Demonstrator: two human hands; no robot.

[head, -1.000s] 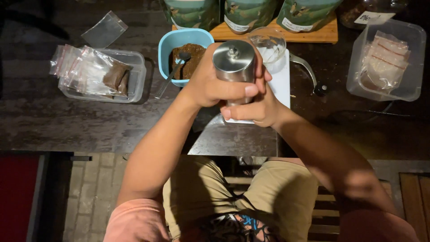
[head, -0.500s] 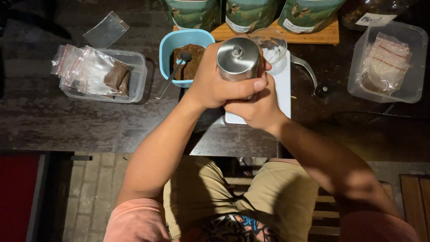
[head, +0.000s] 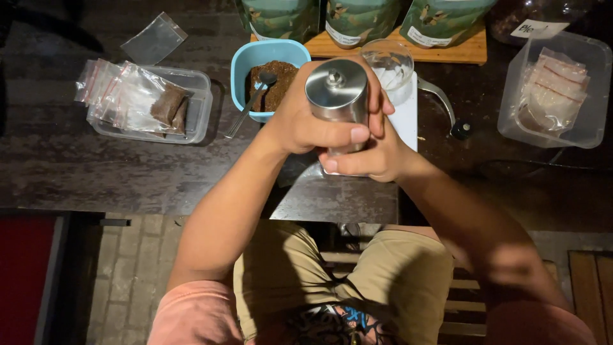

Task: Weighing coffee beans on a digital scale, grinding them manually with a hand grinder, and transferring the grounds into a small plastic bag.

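Gripping the steel grinder (head: 336,96) above the dark table (head: 96,172), the left hand (head: 306,118) wrapped its likely slippery, rigid barrel while the right hand (head: 377,153) clasped its base.

I'm seeing three green pouches (head: 357,19) standing just behind the blue bowl (head: 246,64), clear sachets (head: 128,96) lying well left of it, and a white label (head: 533,27) lying far right.

Left hand (head: 306,121) and right hand (head: 373,153) both grip steel cylindrical grinder (head: 336,96) above dark table (head: 96,172); blue bowl (head: 246,64) of brown grounds just behind.
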